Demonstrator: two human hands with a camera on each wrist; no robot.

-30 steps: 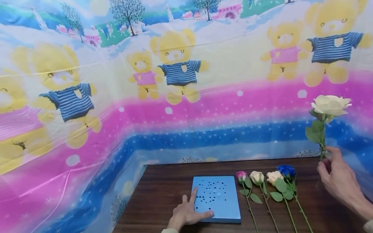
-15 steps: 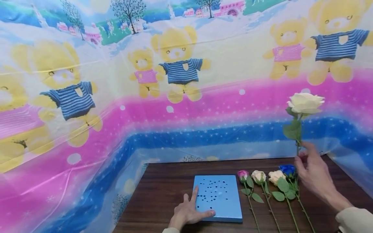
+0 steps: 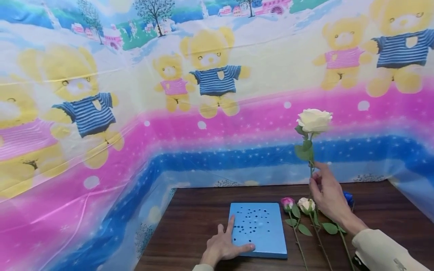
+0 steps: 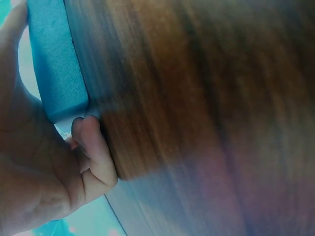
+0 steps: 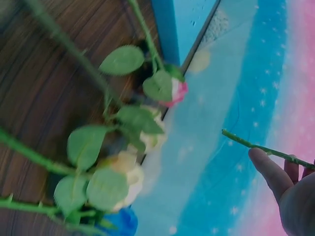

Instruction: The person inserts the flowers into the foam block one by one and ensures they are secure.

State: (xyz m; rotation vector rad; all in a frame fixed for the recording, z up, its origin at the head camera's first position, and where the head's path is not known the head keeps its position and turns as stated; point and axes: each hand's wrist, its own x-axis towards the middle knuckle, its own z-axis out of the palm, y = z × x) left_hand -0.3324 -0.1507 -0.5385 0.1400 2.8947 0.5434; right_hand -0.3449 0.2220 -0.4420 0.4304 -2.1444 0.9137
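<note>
In the head view, a white rose (image 3: 314,120) stands upright in the air, its green stem pinched between the thumb and fingers of my right hand (image 3: 329,197). The stem's cut lower end (image 5: 234,136) shows below the thumb in the right wrist view. My left hand (image 3: 220,245) presses on the near left corner of a light blue foam block (image 3: 271,242) dotted with small holes. Its index finger lies straight along the left edge and its thumb across the front. From the left wrist view, other fingers (image 4: 101,157) are bent beside the block on the wood.
Several roses lie on the dark wooden table (image 3: 190,222) right of the block: a pink one (image 3: 287,203), a cream one (image 3: 306,204), a peach one (image 5: 133,182) and a blue one (image 3: 347,197). A printed bear cloth (image 3: 217,150) hangs behind the table.
My right hand has carried the white rose leftward, from the far right to above the cream and peach roses. The left hand and foam block keep their places on the table.
</note>
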